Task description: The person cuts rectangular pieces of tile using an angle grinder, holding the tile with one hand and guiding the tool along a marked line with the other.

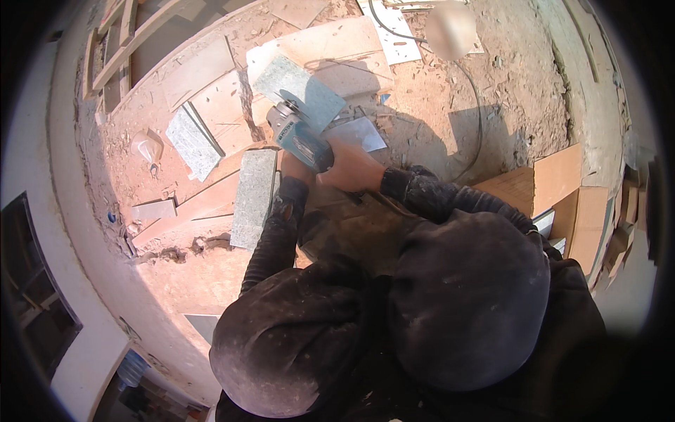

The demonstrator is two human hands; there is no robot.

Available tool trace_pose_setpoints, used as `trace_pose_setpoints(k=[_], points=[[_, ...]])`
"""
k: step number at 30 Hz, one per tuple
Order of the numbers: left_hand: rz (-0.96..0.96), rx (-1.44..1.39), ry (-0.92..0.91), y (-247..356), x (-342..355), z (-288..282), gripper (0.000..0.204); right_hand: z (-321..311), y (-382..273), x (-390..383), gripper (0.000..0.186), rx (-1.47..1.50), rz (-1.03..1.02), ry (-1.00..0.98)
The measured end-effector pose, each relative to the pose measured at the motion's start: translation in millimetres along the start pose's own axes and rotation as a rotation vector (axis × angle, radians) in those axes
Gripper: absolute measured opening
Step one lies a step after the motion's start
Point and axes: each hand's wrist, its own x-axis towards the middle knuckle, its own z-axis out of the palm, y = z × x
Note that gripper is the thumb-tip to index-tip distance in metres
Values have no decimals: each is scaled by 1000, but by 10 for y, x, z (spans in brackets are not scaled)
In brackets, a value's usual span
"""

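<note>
An angle grinder (301, 141) with a teal body and metal head sits in front of me, its head pointing away and to the left. My right hand (351, 166) is wrapped around its rear body. Beneath the grinder is my left hand (295, 169), close against the tool; its fingers are hidden, so what they grip does not show. Just beyond the grinder's head, a grey-green speckled tile (299, 88) lies on pale boards, the head overlapping its near edge. A small whitish tile piece (357, 133) rests right of the tool. Left of my left forearm stands a grey speckled slab (254, 197).
Another cut tile (192, 143) lies at the left near a clear plastic bottle piece (147, 149). A black cable (479, 105) curves over the dusty ground at the right. An open cardboard box (559, 179) stands right; a wooden frame (126, 53) is far left.
</note>
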Motion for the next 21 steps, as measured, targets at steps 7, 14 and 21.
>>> trace_pose_setpoints(k=[7,14,21], points=[[-111,-285,25,104,-86,71,31,83,-11,442,66,-10,39,0],[46,249,-84,18,-77,-15,23,-150,-3,617,63,-38,-10,-107],[140,328,-102,37,-57,-1,21,-431,69,157,66,-121,3,-143]])
